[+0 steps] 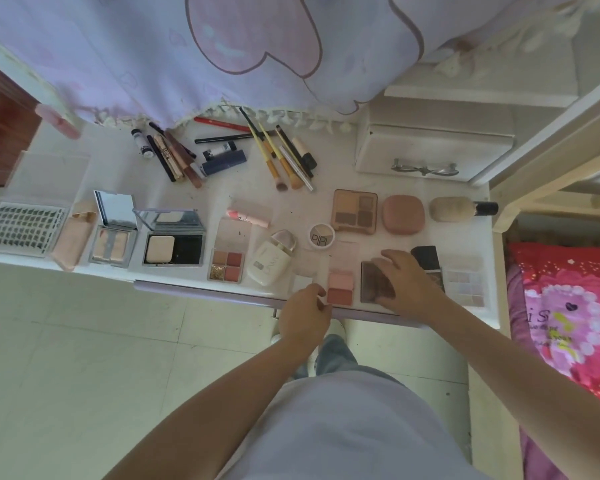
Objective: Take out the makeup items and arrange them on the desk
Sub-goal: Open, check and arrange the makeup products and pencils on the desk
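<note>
White desk (291, 209), left grip (303, 315) pinching blush palette (341, 289) — two pans, right grip (407, 282) flat on brown compact (373, 282)

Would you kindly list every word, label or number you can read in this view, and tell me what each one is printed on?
"PIPL": on the lid of the small round compact.
"i S": large letters on the red bedspread; the smaller lines beneath are blurred.
Print on the cream bottle, the tubes and the lash tray: too small to read.
</note>
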`<action>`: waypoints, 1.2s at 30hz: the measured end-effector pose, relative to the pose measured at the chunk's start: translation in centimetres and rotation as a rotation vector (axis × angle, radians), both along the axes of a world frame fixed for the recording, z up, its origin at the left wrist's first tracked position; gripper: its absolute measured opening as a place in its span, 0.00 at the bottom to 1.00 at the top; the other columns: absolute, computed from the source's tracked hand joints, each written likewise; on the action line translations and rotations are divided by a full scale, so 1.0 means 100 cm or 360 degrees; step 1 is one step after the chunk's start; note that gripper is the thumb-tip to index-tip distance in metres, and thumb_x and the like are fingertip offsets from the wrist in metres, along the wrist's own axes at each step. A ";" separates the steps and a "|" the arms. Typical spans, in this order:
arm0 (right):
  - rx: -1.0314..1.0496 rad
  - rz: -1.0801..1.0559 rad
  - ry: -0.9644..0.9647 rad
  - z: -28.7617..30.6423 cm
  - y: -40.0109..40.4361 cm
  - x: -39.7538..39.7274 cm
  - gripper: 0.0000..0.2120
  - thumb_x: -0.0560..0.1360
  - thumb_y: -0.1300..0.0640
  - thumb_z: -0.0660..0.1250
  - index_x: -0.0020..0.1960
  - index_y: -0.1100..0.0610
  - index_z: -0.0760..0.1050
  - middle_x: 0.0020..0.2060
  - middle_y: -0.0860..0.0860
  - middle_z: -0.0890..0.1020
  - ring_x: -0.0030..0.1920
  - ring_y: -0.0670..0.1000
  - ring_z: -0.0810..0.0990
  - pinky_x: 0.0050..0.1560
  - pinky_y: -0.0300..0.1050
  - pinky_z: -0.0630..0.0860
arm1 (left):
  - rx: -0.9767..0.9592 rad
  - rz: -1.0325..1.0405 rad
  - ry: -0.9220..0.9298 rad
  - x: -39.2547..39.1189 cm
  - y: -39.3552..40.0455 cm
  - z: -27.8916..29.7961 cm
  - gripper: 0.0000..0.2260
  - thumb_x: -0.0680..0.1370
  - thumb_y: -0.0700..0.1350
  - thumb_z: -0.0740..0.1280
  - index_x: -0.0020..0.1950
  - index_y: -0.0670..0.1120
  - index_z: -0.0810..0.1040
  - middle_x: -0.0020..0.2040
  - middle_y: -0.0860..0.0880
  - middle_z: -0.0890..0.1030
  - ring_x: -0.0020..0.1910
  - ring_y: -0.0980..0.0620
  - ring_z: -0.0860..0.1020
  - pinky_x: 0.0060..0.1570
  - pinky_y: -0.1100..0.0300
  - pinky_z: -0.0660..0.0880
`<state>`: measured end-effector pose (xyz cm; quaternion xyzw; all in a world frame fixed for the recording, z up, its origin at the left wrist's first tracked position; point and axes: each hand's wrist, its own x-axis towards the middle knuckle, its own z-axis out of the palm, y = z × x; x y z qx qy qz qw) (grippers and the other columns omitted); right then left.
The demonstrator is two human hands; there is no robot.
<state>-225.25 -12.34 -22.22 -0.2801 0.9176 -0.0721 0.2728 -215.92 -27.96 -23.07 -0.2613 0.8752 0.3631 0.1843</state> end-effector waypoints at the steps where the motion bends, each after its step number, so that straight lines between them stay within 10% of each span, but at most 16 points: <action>1: 0.0053 0.0042 -0.0013 -0.003 0.003 0.003 0.32 0.74 0.53 0.66 0.73 0.57 0.55 0.73 0.54 0.56 0.73 0.53 0.54 0.72 0.42 0.55 | -0.0012 -0.0031 0.0037 -0.002 -0.001 0.002 0.12 0.78 0.45 0.62 0.61 0.44 0.74 0.51 0.48 0.82 0.51 0.49 0.78 0.51 0.59 0.74; 9: -0.0177 -0.0048 -0.0067 0.008 0.001 0.001 0.33 0.70 0.57 0.68 0.71 0.59 0.59 0.69 0.56 0.63 0.69 0.53 0.61 0.66 0.34 0.56 | 0.0112 -0.0161 0.0204 -0.035 -0.014 0.026 0.13 0.78 0.45 0.63 0.61 0.43 0.74 0.51 0.47 0.80 0.48 0.50 0.77 0.50 0.62 0.71; 15: -0.0737 -0.0020 0.0015 0.076 -0.020 -0.028 0.31 0.63 0.55 0.73 0.64 0.60 0.70 0.64 0.50 0.69 0.61 0.40 0.62 0.57 0.19 0.53 | 0.0967 0.0089 0.0205 -0.079 -0.030 0.079 0.13 0.79 0.42 0.61 0.61 0.39 0.72 0.46 0.43 0.77 0.38 0.51 0.78 0.41 0.61 0.79; 19: -0.1005 -0.0069 0.0184 0.111 -0.037 -0.040 0.28 0.62 0.49 0.68 0.60 0.59 0.75 0.65 0.56 0.70 0.64 0.48 0.66 0.63 0.40 0.63 | 0.1384 0.0295 0.0503 -0.095 -0.047 0.117 0.08 0.78 0.34 0.61 0.55 0.42 0.72 0.40 0.46 0.78 0.32 0.54 0.81 0.39 0.59 0.80; 23: -0.1429 -0.0529 0.0061 0.142 -0.045 -0.050 0.18 0.69 0.65 0.70 0.54 0.50 0.72 0.59 0.47 0.70 0.56 0.44 0.73 0.49 0.23 0.72 | 0.1615 0.0421 0.0718 -0.104 -0.063 0.152 0.06 0.77 0.31 0.60 0.48 0.41 0.71 0.37 0.46 0.78 0.26 0.58 0.80 0.27 0.66 0.78; 36: -0.1311 -0.0839 0.0013 0.167 -0.049 -0.039 0.14 0.70 0.62 0.70 0.54 0.52 0.75 0.43 0.43 0.77 0.40 0.38 0.77 0.40 0.25 0.73 | 0.1866 0.0012 0.0629 -0.107 -0.065 0.163 0.09 0.75 0.28 0.58 0.42 0.42 0.68 0.43 0.47 0.77 0.33 0.58 0.81 0.34 0.68 0.79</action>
